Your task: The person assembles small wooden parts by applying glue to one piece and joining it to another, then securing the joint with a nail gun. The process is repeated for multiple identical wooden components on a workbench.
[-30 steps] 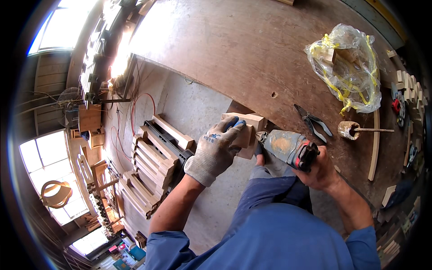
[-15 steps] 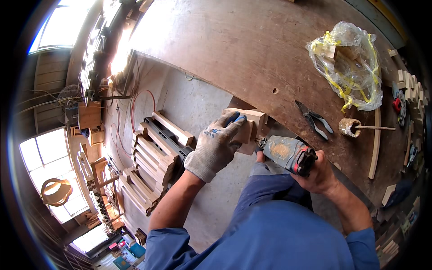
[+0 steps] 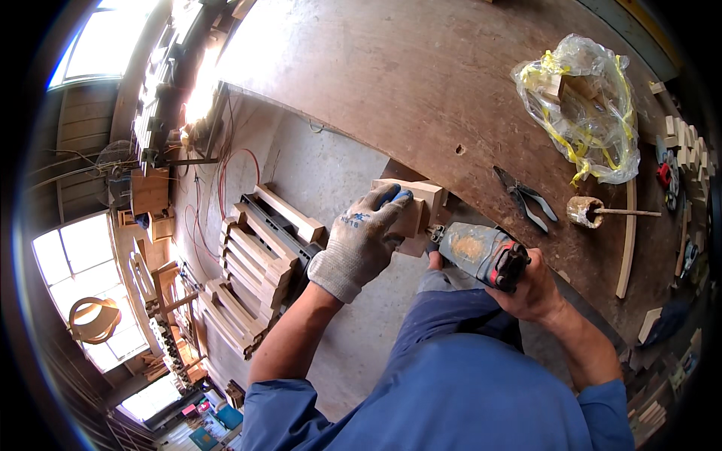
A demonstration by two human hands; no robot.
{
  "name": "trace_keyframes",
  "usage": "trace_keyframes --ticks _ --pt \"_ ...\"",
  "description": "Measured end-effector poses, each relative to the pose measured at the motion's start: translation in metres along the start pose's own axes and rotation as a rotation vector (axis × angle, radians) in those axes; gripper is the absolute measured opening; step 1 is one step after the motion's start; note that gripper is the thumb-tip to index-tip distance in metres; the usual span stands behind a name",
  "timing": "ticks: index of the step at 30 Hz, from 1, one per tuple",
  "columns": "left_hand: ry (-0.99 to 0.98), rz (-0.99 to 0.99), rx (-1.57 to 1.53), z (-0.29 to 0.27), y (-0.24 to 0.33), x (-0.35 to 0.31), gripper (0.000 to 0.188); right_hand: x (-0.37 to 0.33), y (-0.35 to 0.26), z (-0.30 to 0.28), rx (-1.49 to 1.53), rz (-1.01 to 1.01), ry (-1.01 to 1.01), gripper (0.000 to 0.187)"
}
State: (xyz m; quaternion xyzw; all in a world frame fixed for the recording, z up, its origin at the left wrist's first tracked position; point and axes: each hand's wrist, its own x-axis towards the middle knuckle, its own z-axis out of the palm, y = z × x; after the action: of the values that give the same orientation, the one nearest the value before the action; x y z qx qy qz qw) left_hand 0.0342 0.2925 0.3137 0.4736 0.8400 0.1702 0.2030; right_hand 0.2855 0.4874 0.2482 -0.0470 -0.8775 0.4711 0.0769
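My left hand (image 3: 359,239) wears a grey-white knit work glove with blue on the fingertips. Its fingers curl over a stack of pale wooden blocks (image 3: 427,194) at the near edge of the workbench. Bare, my right hand (image 3: 531,289) is closed around a grey nail gun (image 3: 472,248) with a scuffed tan patch and a red-and-black end. The tool's nose is close beside the blocks' right side; whether it touches them I cannot tell. Its handle is mostly hidden under the body.
On the brown workbench (image 3: 376,83) lie pliers (image 3: 525,199), a round pot with a stick (image 3: 584,213), a clear plastic bag (image 3: 594,143) holding wood pieces, and a thin wood strip (image 3: 627,240). Slatted wooden frames (image 3: 252,263) are stacked on the left, near red hoses (image 3: 223,177).
The nail gun has shifted very slightly, its nose end a little farther up and right. My left hand remains on the wooden blocks.
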Motion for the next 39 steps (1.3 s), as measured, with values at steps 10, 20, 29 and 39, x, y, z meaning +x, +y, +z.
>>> trace_keyframes --ticks 10,20,29,39 --pt "-0.027 0.000 0.010 0.003 -0.005 -0.002 0.071 0.010 -0.001 0.003 0.097 0.015 0.055 0.021" --pt "0.013 -0.001 -0.008 0.001 0.001 0.001 0.067 0.015 -0.001 0.002 0.056 -0.009 0.087 0.022" --pt "0.005 -0.014 0.003 0.001 0.001 0.001 0.068 0.015 -0.002 -0.001 0.073 -0.026 0.065 0.021" --pt "0.016 0.024 -0.007 0.000 -0.002 -0.002 0.071 -0.021 -0.012 -0.022 0.013 0.099 0.044 0.027"
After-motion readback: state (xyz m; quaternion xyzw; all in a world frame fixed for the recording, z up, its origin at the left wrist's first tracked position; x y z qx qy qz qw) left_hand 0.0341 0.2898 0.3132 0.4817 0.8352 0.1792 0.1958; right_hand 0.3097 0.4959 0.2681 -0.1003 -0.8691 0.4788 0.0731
